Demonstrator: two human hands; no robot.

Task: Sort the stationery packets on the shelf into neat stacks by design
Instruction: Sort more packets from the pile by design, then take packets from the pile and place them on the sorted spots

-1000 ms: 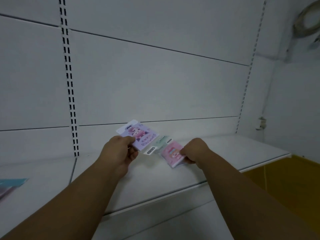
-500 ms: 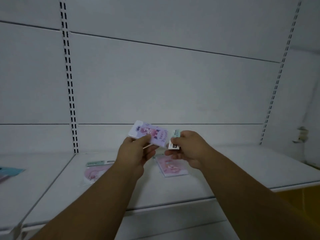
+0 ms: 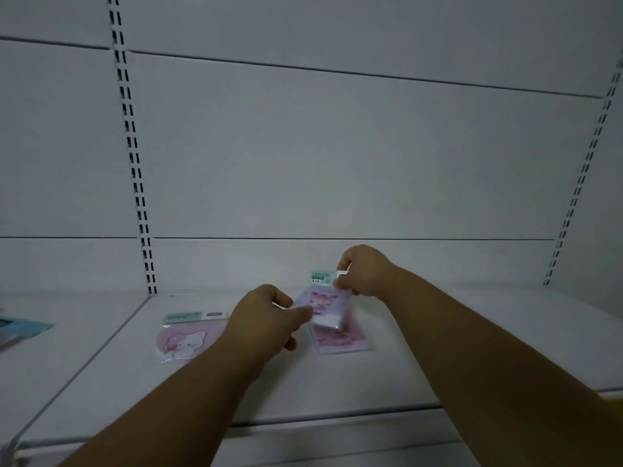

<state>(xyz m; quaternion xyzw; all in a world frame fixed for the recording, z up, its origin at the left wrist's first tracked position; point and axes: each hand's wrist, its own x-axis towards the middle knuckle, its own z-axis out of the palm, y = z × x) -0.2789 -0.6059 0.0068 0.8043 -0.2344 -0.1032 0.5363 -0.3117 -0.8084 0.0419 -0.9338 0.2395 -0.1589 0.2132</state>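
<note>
A purple stationery packet (image 3: 323, 308) with a green header is held tilted just above the white shelf (image 3: 438, 348). My right hand (image 3: 365, 271) pinches its header at the top right corner. At the packet's lower left edge, my left hand (image 3: 269, 318) pinches it between thumb and fingers. Directly beneath lies a pink packet (image 3: 347, 342), flat on the shelf and partly hidden by the purple one. Farther left a pink bear packet (image 3: 187, 338) with a green header lies flat.
A blue packet (image 3: 23, 326) lies on the neighbouring shelf section at the far left edge. Slotted uprights (image 3: 141, 210) divide the white back panel. The shelf's front lip (image 3: 337, 416) runs below my forearms.
The purple packet has come down and to the right, over the pink packet. My right hand has shifted to its header corner, and the view has panned left.
</note>
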